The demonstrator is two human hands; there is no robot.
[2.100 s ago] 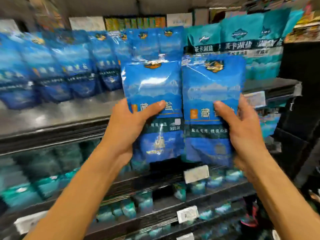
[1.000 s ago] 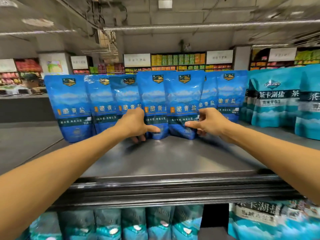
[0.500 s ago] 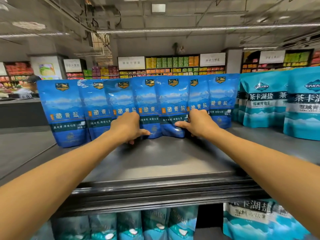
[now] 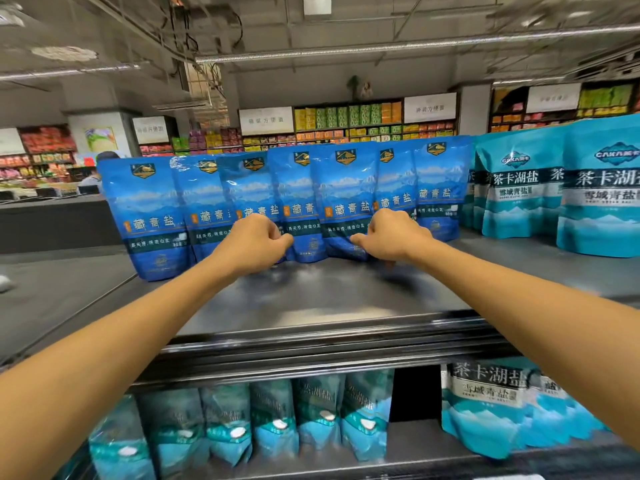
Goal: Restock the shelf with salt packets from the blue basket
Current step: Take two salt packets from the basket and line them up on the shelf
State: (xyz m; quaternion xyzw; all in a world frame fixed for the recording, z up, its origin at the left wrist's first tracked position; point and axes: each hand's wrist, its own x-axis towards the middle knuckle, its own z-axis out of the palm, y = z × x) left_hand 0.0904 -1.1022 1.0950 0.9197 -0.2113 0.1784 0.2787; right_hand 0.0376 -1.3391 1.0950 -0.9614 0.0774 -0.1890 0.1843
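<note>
A row of several blue salt packets [image 4: 149, 202] stands upright at the back of the grey metal top shelf [image 4: 311, 299]. My left hand [image 4: 254, 242] is at the lower part of one middle packet [image 4: 299, 188], fingers curled and thumb on its front. My right hand [image 4: 393, 233] grips the lower edge of the neighbouring packet [image 4: 346, 188] the same way. Both packets stand in line with the row, bottoms on the shelf. The blue basket is out of view.
Teal salt packets [image 4: 519, 188] stand to the right on the same shelf. More teal packets [image 4: 277, 420] fill the shelf below. The shelf's front half is bare metal. A person [image 4: 100, 168] is far off at the back left, and other aisles lie beyond.
Two seconds ago I held two blue packets up in front of the shelves. They now stand in the row on the top shelf, with my hands staying low on them.
</note>
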